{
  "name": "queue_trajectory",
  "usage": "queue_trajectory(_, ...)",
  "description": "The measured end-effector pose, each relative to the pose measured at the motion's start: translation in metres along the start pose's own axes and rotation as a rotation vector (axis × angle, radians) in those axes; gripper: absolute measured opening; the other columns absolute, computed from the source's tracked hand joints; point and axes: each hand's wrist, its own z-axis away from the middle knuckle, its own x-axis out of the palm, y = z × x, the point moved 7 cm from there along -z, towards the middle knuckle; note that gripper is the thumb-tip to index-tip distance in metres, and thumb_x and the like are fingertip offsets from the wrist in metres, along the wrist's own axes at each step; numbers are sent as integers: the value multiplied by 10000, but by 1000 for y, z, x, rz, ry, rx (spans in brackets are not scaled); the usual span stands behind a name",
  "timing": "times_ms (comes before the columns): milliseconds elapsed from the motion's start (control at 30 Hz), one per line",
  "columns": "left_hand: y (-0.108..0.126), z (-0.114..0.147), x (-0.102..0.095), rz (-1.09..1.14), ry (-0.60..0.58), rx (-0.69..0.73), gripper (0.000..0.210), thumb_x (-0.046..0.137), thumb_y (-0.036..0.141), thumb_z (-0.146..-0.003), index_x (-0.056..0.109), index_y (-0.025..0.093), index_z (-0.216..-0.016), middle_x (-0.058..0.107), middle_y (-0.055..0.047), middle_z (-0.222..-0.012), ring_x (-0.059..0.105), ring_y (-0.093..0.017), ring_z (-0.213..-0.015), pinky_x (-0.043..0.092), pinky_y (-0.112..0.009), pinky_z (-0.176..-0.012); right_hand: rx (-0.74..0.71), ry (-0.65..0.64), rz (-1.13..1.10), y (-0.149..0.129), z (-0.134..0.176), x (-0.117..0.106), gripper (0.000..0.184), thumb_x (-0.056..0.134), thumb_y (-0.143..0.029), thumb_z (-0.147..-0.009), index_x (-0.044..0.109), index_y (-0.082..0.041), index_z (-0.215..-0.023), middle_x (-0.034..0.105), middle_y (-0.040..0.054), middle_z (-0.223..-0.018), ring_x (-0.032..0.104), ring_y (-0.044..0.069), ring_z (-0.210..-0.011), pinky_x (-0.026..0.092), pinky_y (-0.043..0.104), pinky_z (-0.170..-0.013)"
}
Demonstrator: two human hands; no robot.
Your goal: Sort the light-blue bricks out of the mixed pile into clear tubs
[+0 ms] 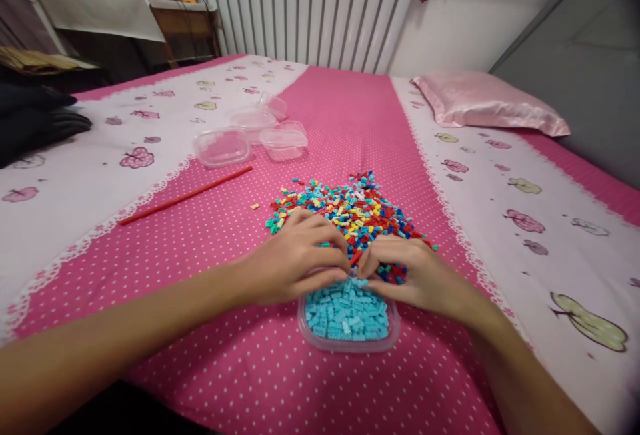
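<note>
A clear plastic box full of light blue toy bricks stands on the bed close to me. Just beyond it spreads a loose pile of mixed toy bricks in red, yellow, blue, green and white. My left hand is over the box's far left corner, its fingers curled and thumb tip close to the index finger. Opposite, my right hand hovers at the far right corner with fingers bent together in a pinch. Whatever lies between the fingertips of either hand is too small to make out.
Several clear plastic containers sit farther back on the pink dotted bedspread. A thin red stick lies to the left of the pile. At the far right is a pink pillow; dark cloth lies at the left edge.
</note>
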Motion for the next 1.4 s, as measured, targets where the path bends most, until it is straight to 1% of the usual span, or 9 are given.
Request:
queue_trajectory(100,18,-1,9,-11,-73,91,248,502,365,-1022,696,215,-985,677,-40,-1087,558,-208,-1026,265,-399,-974,-55,-13,73,-3,0,0,96,698,-147,-865,651,-221,-824,698,-9,-822,641,161,-824,470,290,-750)
queue_trajectory(233,16,2,17,-66,-116,105,261,483,385,-1027,689,229,-1064,682,-49,-1107,550,-223,-1050,277,-407,-977,-23,-21,63,-1,2,-5,95,697,-149,-869,638,-212,-829,665,-8,-828,615,151,-821,459,275,-734)
queue_trajectory(567,17,0,10,-7,-76,104,237,469,292,-1032,682,215,-1099,718,-36,-1067,568,-211,-1026,314,-387,-949,29,-111,34,2,4,-5,114,749,-252,-869,700,-239,-971,694,2,-920,623,169,-891,473,310,-800)
queue_trajectory(667,20,1,13,-45,-67,147,235,479,292,-1025,682,203,-1102,720,-39,-1139,589,-219,-1060,320,-400,-987,31,-106,34,2,4,-7,20,712,-248,-901,718,-233,-914,698,6,-912,629,163,-880,473,313,-800)
queue_trajectory(733,22,2,17,-62,-72,177,229,491,301,-1020,689,211,-1092,719,-30,-1186,598,-225,-1097,327,-403,-1022,27,-93,36,1,4,-9,84,672,-244,-930,716,-231,-859,701,4,-887,629,159,-867,470,313,-791)
queue_trajectory(933,28,3,19,-96,-74,243,379,434,385,-1037,611,196,-1314,702,-75,-1257,599,-258,-1165,401,-408,-1030,68,17,46,7,2,-17,135,626,-278,-953,678,-227,-839,685,1,-814,620,154,-793,460,296,-729)
queue_trajectory(1167,35,4,29,53,-165,260,511,385,456,-1042,557,99,-1363,590,-169,-1412,543,-271,-1341,412,-397,-1128,179,317,74,34,5,-39,167,589,-336,-966,680,-220,-888,714,40,-896,651,197,-847,478,342,-788)
queue_trajectory(1300,34,2,22,83,-104,242,490,371,436,-1050,544,115,-1377,611,-171,-1386,549,-275,-1335,423,-420,-1124,182,342,106,39,5,-39,179,572,-345,-971,688,-218,-921,707,47,-920,648,210,-879,477,345,-794)
queue_trajectory(1400,19,1,9,111,-18,94,459,322,416,-1064,517,159,-1391,646,-128,-1351,610,-255,-1247,461,-406,-1054,170,348,127,39,4,-38,173,568,-335,-973,686,-219,-922,698,47,-915,643,214,-887,474,345,-790)
